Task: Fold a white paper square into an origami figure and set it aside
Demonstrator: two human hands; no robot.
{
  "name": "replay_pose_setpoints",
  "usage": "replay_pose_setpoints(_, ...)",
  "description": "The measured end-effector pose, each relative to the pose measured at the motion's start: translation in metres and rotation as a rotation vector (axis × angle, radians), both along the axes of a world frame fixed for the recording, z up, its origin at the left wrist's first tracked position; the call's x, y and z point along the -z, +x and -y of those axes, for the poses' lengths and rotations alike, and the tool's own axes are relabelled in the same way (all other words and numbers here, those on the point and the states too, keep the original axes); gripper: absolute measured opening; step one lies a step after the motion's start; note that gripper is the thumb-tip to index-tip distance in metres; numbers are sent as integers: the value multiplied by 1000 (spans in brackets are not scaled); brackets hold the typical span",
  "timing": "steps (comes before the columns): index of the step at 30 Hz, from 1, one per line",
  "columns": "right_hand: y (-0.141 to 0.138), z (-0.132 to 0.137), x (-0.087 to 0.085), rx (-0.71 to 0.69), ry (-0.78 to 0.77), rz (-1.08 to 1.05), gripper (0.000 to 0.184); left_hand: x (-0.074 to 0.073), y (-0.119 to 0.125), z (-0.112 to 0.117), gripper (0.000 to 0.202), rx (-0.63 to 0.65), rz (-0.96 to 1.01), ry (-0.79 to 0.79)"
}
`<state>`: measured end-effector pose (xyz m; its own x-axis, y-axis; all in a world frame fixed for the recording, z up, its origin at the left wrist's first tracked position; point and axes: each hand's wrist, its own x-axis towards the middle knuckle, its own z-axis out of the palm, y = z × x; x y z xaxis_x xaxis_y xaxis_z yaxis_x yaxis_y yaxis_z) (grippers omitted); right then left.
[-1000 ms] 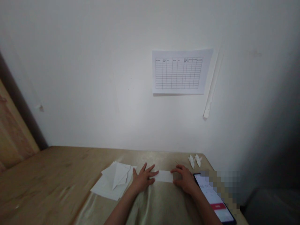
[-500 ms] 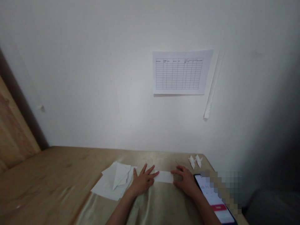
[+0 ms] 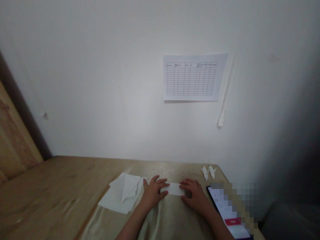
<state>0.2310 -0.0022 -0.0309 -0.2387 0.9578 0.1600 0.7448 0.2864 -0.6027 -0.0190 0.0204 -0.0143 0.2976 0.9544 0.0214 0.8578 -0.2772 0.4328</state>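
A narrow white strip of folded paper lies flat on the cloth-covered table, between my two hands. My left hand grips its left end, thumb at the near edge and index finger at the far edge, with the other fingers fanned out. At the right end, my right hand holds the strip the same way, its fingers bent over the far edge. Both ends of the strip are partly hidden under the fingers. Just left of my left hand lies a pile of white paper sheets with a folded triangular piece on top.
Two small folded paper figures stand near the table's back right corner. A phone with a lit screen lies beside my right forearm, partly blurred out. Behind the table rises a white wall with a printed table sheet taped up.
My right hand has shifted left along the strip, its fingers more curled. My left hand's spread fingers have drawn in, with the thumb now reaching to the strip's near edge.
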Motion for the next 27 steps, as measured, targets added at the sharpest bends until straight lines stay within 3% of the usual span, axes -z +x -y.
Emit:
replay_pose_setpoints(9,-2,0,-2,4,20,6,43,0,3,2,43,25,25,75)
replay_pose_setpoints(18,-2,1,-1,2,39,12,44,5,5,3,32,12,44,102)
replay_pose_setpoints(27,-3,-1,2,-13,95,-8,31,-1,6,5,31,-10,13,60)
